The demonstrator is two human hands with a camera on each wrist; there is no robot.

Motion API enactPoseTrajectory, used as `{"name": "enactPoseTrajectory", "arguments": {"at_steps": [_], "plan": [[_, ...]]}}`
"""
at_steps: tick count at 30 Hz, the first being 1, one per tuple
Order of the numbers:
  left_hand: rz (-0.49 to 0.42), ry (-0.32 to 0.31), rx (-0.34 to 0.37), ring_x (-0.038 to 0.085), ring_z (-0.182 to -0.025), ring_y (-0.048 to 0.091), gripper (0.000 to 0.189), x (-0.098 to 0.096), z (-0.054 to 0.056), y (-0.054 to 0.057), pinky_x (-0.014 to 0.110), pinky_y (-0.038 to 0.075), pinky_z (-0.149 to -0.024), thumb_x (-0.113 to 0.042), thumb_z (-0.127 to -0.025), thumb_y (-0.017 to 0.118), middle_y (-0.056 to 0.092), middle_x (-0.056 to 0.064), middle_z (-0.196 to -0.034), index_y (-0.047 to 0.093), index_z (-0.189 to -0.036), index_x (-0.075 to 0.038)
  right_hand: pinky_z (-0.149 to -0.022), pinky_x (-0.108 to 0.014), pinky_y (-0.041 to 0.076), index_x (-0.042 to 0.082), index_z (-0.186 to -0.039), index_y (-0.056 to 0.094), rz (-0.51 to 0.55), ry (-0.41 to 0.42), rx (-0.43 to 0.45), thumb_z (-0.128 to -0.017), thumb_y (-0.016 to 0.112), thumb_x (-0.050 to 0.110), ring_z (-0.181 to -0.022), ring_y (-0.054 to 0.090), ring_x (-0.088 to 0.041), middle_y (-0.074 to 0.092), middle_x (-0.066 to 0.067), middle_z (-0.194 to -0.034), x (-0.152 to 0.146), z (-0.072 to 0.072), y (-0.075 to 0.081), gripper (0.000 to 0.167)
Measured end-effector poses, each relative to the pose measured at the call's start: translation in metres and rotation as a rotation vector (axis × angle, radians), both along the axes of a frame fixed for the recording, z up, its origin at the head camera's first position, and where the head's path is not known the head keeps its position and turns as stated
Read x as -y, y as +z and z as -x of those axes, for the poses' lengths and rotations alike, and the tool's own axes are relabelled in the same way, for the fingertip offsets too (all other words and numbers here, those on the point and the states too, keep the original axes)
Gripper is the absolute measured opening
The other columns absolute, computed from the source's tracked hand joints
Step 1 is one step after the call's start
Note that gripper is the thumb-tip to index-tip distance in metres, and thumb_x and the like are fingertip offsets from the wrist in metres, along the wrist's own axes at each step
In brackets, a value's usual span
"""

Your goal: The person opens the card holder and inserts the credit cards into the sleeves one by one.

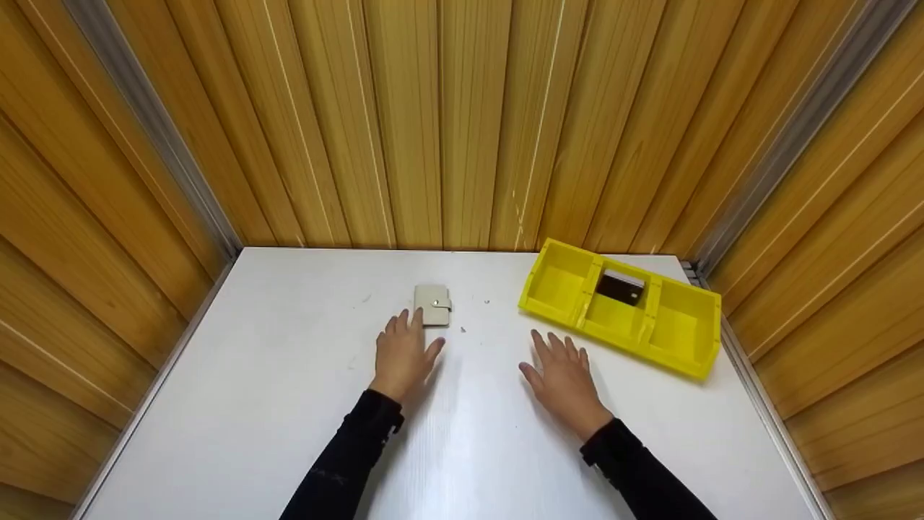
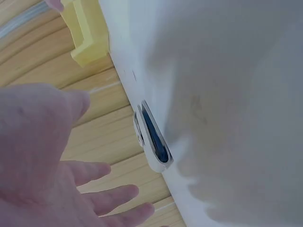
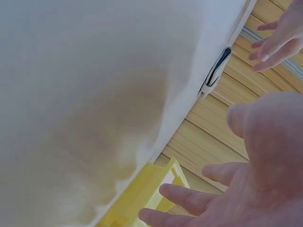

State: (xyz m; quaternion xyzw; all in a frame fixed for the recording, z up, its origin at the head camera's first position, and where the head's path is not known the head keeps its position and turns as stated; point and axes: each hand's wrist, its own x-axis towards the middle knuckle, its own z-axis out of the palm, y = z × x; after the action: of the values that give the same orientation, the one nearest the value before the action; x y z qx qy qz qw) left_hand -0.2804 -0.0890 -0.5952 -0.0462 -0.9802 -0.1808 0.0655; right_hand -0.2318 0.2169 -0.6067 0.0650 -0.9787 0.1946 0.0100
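Observation:
A small cream wallet (image 1: 431,305) with a snap strap lies flat on the white table. Its edge, seen in the left wrist view, shows a dark blue inside between the covers of the wallet (image 2: 152,137). My left hand (image 1: 402,359) hovers over the table just short of it, fingers spread, holding nothing. In the head view the index fingertip overlaps the wallet's lower left corner, but the left wrist view shows a gap. My right hand (image 1: 567,379), likewise spread and holding nothing, is nearest to a yellow three-compartment tray (image 1: 588,321).
The tray stands askew at the table's back right. In its middle compartment leans a dark, card-like item (image 1: 619,287) with a pale top edge. Wood-patterned walls (image 1: 462,130) enclose the back and both sides of the white table (image 1: 274,375). Small marks dot the tabletop.

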Motion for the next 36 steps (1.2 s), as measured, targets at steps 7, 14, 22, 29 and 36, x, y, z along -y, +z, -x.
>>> {"name": "enactPoseTrajectory", "arguments": {"at_steps": [7, 14, 22, 29, 36], "plan": [[-0.095, 0.039, 0.022, 0.051, -0.133, 0.065, 0.07, 0.003, 0.035, 0.0, 0.064, 0.054, -0.108, -0.044, -0.108, 0.069, 0.065, 0.032, -0.146, 0.055, -0.156, 0.004, -0.129, -0.075, 0.027, 0.007, -0.164, 0.051, 0.003, 0.01, -0.077, -0.111, 0.064, 0.043, -0.154, 0.048, -0.05, 0.054, -0.026, -0.164, 0.0, -0.008, 0.007, 0.065], [-0.137, 0.103, 0.049, 0.05, -0.114, 0.071, 0.05, 0.004, 0.062, -0.001, 0.062, 0.059, -0.096, -0.036, -0.107, 0.067, 0.074, 0.031, -0.119, 0.072, -0.127, 0.009, -0.124, -0.069, 0.039, 0.003, -0.151, 0.064, -0.021, 0.047, -0.158, -0.111, 0.066, 0.036, -0.141, 0.06, -0.047, 0.065, -0.024, -0.15, -0.002, -0.013, 0.009, 0.052], [-0.162, 0.147, 0.032, 0.05, -0.105, 0.072, 0.046, 0.002, 0.076, -0.009, 0.063, 0.06, -0.089, -0.031, -0.105, 0.069, 0.075, 0.032, -0.109, 0.078, -0.107, 0.014, -0.12, -0.062, 0.046, 0.001, -0.136, 0.073, 0.008, 0.044, -0.184, -0.108, 0.07, 0.029, -0.13, 0.067, -0.045, 0.073, -0.022, -0.137, -0.009, -0.016, 0.008, 0.04], [-0.201, 0.159, 0.015, 0.05, -0.099, 0.076, 0.037, 0.0, 0.082, -0.016, 0.062, 0.061, -0.084, -0.023, -0.102, 0.074, 0.077, 0.032, -0.102, 0.077, -0.102, 0.013, -0.12, -0.064, 0.046, 0.002, -0.127, 0.077, 0.024, 0.04, -0.16, -0.107, 0.071, 0.026, -0.129, 0.069, -0.042, 0.076, -0.021, -0.131, -0.01, -0.017, 0.008, 0.032], [-0.24, 0.134, 0.056, 0.049, -0.1, 0.075, 0.032, -0.005, 0.076, -0.008, 0.06, 0.06, -0.087, -0.019, -0.102, 0.074, 0.075, 0.031, -0.102, 0.074, -0.102, 0.013, -0.117, -0.064, 0.048, 0.002, -0.118, 0.08, 0.021, 0.046, -0.17, -0.105, 0.072, 0.023, -0.121, 0.073, -0.041, 0.079, -0.019, -0.122, -0.011, -0.016, 0.007, 0.025]]}}
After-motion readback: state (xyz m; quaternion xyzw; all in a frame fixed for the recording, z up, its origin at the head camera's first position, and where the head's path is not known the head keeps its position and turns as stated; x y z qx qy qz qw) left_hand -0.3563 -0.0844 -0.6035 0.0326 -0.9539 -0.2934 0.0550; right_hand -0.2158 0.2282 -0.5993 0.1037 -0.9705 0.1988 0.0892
